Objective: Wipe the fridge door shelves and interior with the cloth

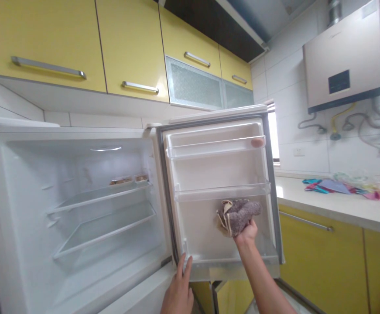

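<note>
My right hand (247, 234) is closed around a bunched greyish-brown cleaning cloth (242, 214) with a pale edging. The cloth is in front of the inner panel of the open fridge door (216, 174), below the middle clear door shelf (222, 192); whether it touches the panel I cannot tell. My left hand (179, 288) has its fingers stretched out, the tips at the lower hinge-side corner of the door, by the end of the bottom door shelf (216, 274). A reddish-brown round item (257, 142) lies in the top door shelf.
Inside the fridge (22, 209), two glass shelves are fitted; small food packs (121, 180) lie on the upper one. At right, colourful cloths (333, 186) are on the white counter (294, 187). Yellow cabinets (131, 39) and a water heater (343, 61) hang above.
</note>
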Motion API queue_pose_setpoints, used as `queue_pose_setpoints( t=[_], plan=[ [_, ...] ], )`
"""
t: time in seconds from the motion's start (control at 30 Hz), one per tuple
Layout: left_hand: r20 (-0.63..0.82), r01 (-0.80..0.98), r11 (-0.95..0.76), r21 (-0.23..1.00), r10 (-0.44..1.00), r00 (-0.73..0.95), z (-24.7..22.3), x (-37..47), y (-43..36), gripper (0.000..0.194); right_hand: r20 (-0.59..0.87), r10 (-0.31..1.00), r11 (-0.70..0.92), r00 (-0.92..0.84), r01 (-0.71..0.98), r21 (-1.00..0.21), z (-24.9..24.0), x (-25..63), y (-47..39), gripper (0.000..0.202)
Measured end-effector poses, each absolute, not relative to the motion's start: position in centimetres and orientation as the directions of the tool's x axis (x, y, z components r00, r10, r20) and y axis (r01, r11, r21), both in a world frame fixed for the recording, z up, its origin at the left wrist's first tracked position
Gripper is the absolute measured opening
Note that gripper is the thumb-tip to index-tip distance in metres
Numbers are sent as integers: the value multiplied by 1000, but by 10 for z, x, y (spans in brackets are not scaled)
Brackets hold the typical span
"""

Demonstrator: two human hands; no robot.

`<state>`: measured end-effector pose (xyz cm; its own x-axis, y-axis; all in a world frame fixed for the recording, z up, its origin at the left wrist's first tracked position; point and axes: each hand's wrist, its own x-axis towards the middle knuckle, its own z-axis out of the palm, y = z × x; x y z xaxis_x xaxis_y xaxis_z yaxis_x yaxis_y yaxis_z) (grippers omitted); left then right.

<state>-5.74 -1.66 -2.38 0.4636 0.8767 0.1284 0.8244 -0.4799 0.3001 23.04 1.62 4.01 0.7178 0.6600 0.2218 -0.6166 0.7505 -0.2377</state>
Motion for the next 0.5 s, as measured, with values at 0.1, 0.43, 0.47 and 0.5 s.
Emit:
queue_pose_setpoints(
  t=[0.1, 0.43, 0.47, 0.5],
  plan=[
    [130, 820, -489, 297, 871, 473, -23, -59, -16, 88, 200, 689, 724, 697, -652, -224, 62, 218, 4, 30],
    [141, 816, -504, 283, 864, 484, -26, -57, -16, 86, 323, 605, 796, 728, -558, -233, 123, 181, -28, 13],
    [142, 817, -501, 284, 865, 481, -27, -58, -15, 87, 323, 585, 811, 743, -540, -226, 123, 181, -30, 14],
    [145, 817, -502, 283, 864, 482, -28, -59, -15, 87, 319, 562, 827, 763, -516, -223, 123, 181, -32, 17]
  ],
)
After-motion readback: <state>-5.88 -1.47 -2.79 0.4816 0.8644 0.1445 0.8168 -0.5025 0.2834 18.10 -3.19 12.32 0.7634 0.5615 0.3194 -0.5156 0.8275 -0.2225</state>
